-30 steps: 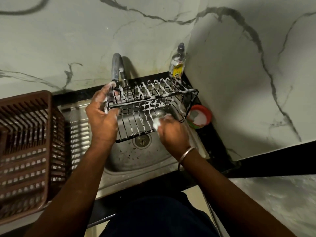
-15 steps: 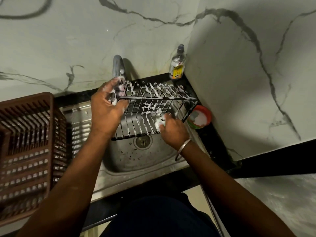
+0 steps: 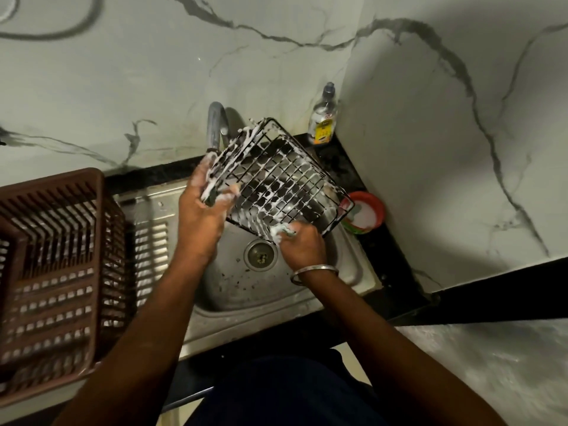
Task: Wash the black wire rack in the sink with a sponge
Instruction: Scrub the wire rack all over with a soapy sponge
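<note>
over the steel sink (image 3: 353, 272), the left hand (image 3: 203, 216) grips the stiff, light, soap-slick black wire rack (image 3: 282, 186) by its frame; the right hand (image 3: 302, 244) clutches the sponge (image 3: 276, 233).

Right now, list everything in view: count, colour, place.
wire rack: one, black, soapy, held tilted over the sink
sponge: one, foam-covered, at the rack's near edge
sink: one, steel, centre
tap: one, grey, behind the sink
soap bottle: one, clear with yellow label, back corner
bowl: one, red-rimmed, right of the sink
crate: one, brown plastic, left
bangle: one, silver, right wrist
left hand: grips the rack's left side
right hand: holds the sponge
</note>
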